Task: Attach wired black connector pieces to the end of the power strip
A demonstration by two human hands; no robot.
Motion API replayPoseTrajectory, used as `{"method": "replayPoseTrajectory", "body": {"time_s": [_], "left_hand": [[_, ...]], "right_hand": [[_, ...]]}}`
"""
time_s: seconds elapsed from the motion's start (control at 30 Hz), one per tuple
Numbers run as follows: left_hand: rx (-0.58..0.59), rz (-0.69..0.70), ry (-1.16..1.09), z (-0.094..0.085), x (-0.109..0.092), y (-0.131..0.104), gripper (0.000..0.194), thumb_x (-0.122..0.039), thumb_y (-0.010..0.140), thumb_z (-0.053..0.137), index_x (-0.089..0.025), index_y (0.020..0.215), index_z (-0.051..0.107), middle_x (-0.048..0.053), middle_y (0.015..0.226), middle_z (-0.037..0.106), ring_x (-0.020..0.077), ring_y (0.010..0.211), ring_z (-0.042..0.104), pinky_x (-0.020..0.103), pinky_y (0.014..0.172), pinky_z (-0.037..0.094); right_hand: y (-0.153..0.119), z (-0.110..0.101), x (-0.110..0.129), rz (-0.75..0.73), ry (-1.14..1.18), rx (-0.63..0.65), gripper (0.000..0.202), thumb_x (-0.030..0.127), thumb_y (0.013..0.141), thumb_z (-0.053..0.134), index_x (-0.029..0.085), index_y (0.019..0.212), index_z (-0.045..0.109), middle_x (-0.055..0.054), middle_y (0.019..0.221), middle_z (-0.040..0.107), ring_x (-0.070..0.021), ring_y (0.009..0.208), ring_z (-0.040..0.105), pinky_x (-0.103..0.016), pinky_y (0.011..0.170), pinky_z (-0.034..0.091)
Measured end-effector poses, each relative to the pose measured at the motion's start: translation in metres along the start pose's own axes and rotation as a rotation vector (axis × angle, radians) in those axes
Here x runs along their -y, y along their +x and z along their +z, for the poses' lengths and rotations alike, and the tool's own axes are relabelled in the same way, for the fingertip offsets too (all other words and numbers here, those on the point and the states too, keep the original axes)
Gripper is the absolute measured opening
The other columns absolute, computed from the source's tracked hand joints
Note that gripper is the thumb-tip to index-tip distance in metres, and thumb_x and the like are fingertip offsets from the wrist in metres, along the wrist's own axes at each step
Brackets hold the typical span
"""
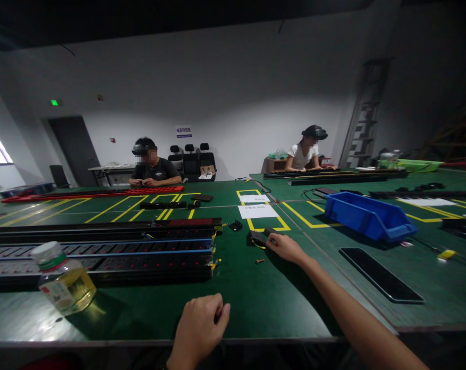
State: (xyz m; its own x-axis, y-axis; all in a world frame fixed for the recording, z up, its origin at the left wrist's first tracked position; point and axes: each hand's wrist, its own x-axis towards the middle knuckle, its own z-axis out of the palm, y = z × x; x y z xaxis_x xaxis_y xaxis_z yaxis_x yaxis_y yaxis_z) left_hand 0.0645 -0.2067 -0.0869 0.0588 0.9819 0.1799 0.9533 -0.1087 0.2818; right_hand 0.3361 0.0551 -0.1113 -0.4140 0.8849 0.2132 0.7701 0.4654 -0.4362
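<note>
My right hand (285, 247) reaches out over the green table (248, 303), its fingers closed on the end of a small black part (257, 238). My left hand (202, 324) is curled at the table's front edge, thumb against the fingers; whether anything is inside cannot be seen. A small screw-like piece (260, 261) lies just below the black part. Another small black piece (235, 225) is to its upper left. Long black rails (140, 257) with blue strips and red dots lie to the left.
A bottle of yellow liquid (67, 280) stands at the front left. On the right are a blue bin (368, 216) and a dark phone (381, 275). White papers (257, 211) lie mid-table. Two people (156, 172) (303, 154) sit across the table.
</note>
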Motion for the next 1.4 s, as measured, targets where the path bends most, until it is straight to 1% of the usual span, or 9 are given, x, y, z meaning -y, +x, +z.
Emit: {"method": "replayPoseTrajectory", "body": {"time_s": [0.23,0.6,0.77,0.97,1.23,1.3,1.4], "left_hand": [[-0.001,-0.004,-0.001,0.002,0.0014,-0.0001,0.033,-0.034,0.1,0.044,-0.02,0.071,0.052,0.0,0.069,0.062,0.0149,0.064,0.055,0.032,0.062,0.022],[0.0,0.0,-0.011,0.0008,0.0021,0.0,0.033,-0.033,0.1,0.043,-0.02,0.071,0.051,0.0,0.069,0.062,0.0145,0.064,0.055,0.032,0.062,0.022],[-0.007,0.002,-0.012,0.0017,0.0025,-0.0002,0.033,-0.033,0.1,0.043,-0.02,0.071,0.051,0.0,0.068,0.062,0.0142,0.063,0.055,0.032,0.062,0.021],[-0.016,0.011,-0.009,0.0038,0.0038,0.0009,0.034,-0.034,0.1,0.043,-0.02,0.071,0.052,0.0,0.068,0.062,0.014,0.063,0.055,0.033,0.062,0.021],[-0.009,-0.001,0.006,0.0023,0.003,-0.0003,0.034,-0.034,0.1,0.043,-0.021,0.07,0.052,0.0,0.068,0.063,0.0146,0.063,0.056,0.033,0.061,0.021],[-0.013,0.003,0.007,0.0019,0.0028,-0.0002,0.034,-0.034,0.1,0.043,-0.021,0.071,0.052,0.0,0.068,0.063,0.0147,0.063,0.056,0.033,0.061,0.022],[-0.013,0.008,0.0,0.0018,0.0027,-0.0001,0.034,-0.035,0.1,0.043,-0.021,0.07,0.052,0.0,0.068,0.063,0.0145,0.063,0.056,0.032,0.062,0.022]], "right_hand": [[0.0016,0.0024,-0.0028,-0.007,-0.022,0.0,0.023,0.039,0.095,0.052,0.022,0.087,0.066,-0.005,0.075,0.065,-0.0196,0.068,0.057,-0.029,0.061,0.027],[-0.0018,-0.0033,0.0032,0.009,-0.018,0.013,0.02,0.036,0.096,0.054,0.021,0.089,0.065,-0.006,0.08,0.066,-0.0187,0.071,0.058,-0.029,0.061,0.027],[-0.002,-0.0047,0.0054,0.012,-0.017,0.024,0.021,0.036,0.095,0.053,0.021,0.09,0.067,-0.006,0.078,0.065,-0.0192,0.07,0.057,-0.03,0.062,0.028],[-0.0016,-0.0039,0.0042,0.018,-0.02,0.021,0.021,0.036,0.096,0.053,0.021,0.09,0.066,-0.007,0.081,0.066,-0.0185,0.071,0.056,-0.029,0.062,0.027],[0.0,-0.0005,0.0015,0.012,-0.012,0.017,0.021,0.036,0.094,0.053,0.02,0.088,0.066,-0.006,0.077,0.064,-0.0182,0.068,0.054,-0.03,0.062,0.026],[-0.0006,-0.0018,0.0014,0.009,0.002,0.01,0.023,0.038,0.093,0.053,0.02,0.086,0.066,-0.006,0.076,0.063,-0.0183,0.068,0.053,-0.03,0.062,0.026],[-0.0017,-0.0072,0.0026,0.01,0.041,-0.033,0.032,0.048,0.093,0.054,0.019,0.083,0.065,-0.006,0.076,0.064,-0.0181,0.067,0.053,-0.031,0.061,0.027]]}}
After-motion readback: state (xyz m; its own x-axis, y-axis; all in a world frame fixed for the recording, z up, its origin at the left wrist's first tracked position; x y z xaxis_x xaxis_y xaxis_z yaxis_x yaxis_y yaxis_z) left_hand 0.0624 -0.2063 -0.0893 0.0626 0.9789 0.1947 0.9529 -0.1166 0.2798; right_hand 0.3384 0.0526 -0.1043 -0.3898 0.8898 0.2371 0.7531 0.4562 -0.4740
